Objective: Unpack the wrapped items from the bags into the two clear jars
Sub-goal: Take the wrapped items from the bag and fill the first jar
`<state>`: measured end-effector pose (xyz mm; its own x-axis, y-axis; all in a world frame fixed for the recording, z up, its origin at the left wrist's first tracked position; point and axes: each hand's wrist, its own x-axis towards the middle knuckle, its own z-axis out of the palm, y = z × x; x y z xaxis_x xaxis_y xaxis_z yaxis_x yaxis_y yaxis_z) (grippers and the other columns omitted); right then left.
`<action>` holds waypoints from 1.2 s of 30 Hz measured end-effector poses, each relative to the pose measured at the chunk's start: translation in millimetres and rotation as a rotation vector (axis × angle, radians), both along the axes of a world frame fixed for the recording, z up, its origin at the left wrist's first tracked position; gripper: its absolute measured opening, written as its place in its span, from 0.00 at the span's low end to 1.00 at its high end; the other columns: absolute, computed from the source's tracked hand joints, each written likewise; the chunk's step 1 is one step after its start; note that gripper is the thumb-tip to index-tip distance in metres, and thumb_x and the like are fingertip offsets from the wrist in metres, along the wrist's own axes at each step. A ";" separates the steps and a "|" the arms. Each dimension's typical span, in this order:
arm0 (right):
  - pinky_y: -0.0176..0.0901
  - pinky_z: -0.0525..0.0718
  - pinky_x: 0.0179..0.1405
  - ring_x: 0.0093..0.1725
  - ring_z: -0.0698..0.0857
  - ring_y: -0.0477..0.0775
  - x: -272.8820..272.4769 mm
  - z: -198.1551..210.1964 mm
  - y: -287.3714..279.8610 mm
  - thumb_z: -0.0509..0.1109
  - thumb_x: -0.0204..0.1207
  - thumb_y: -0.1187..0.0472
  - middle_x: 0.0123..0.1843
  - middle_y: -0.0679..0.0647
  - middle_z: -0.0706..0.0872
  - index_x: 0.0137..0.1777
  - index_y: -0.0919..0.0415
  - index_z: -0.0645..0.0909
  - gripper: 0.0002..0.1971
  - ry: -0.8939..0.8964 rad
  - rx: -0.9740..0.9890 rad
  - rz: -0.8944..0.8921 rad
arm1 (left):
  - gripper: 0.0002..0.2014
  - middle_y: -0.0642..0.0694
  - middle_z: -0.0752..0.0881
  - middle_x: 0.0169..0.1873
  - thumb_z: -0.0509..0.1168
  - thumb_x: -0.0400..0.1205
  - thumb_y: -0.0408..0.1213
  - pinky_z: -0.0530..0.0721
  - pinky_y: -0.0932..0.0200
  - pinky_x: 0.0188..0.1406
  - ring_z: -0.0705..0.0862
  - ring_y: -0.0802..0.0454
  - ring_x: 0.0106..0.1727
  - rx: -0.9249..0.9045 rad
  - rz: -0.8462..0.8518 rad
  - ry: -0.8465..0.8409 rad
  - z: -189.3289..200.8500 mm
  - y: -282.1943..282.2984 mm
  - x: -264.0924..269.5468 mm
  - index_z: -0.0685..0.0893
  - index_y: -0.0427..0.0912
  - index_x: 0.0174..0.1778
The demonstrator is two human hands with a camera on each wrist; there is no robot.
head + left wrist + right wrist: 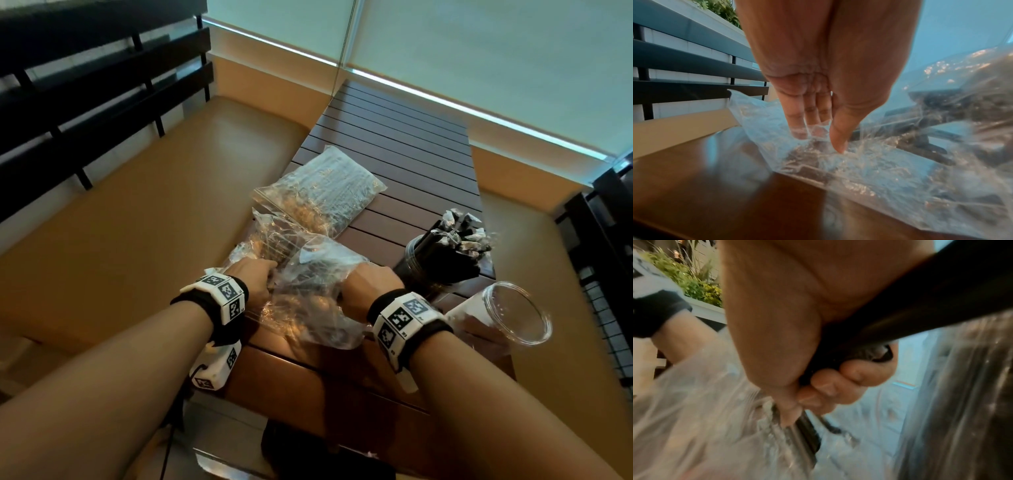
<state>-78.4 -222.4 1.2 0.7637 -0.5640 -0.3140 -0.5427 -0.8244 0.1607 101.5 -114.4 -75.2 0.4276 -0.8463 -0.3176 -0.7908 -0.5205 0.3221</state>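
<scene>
A crumpled clear bag (308, 308) lies on the dark slatted table (411, 137) between my hands. My left hand (260, 279) pinches its open edge, thumb in front and fingers behind the plastic (818, 138). My right hand (371, 281) is inside the bag (694, 402), fingers (830, 386) curled round several long black wrapped sticks (920, 305). One clear jar (442, 263) at the right is packed with black wrapped sticks. A second clear jar (513, 311) stands nearer me, with nothing visible inside.
A second clear bag (325, 188), flat and full, lies further back on the table. Tan bench seats flank the table on both sides. Dark slatted railings (85, 102) rise at the left and far right. The table's far half is bare wood.
</scene>
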 end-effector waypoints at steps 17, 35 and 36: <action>0.42 0.81 0.35 0.35 0.82 0.51 -57.2 193.6 -3.7 0.71 0.69 0.48 0.34 0.47 0.82 0.46 0.49 0.84 0.09 0.112 -0.268 -0.138 | 0.10 0.50 0.86 0.38 0.63 0.73 0.28 0.75 0.59 0.35 0.84 0.48 0.42 0.082 -0.034 -0.077 14.1 -8.0 -11.6 0.82 0.50 0.37; 0.50 0.87 0.35 0.37 0.87 0.59 -33.0 108.5 -12.7 0.67 0.77 0.54 0.37 0.52 0.86 0.52 0.53 0.82 0.07 -0.925 -0.095 -0.194 | 0.23 0.39 0.87 0.61 0.73 0.77 0.38 0.84 0.48 0.64 0.87 0.47 0.62 -0.767 -0.073 1.130 184.9 -52.2 -91.4 0.80 0.35 0.66; 0.47 0.85 0.33 0.36 0.87 0.59 -28.8 105.8 -10.4 0.66 0.78 0.56 0.37 0.53 0.87 0.55 0.53 0.83 0.09 -0.962 -0.096 -0.174 | 0.21 0.35 0.87 0.59 0.73 0.78 0.38 0.85 0.46 0.62 0.88 0.45 0.60 -0.817 0.006 1.181 186.7 -56.7 -97.6 0.80 0.30 0.63</action>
<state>-107.2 -232.8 106.9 0.5733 -0.6834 0.4520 -0.5899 -0.7271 -0.3513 3.9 -171.1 111.5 0.2654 -0.9606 0.0825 0.1473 0.1250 0.9812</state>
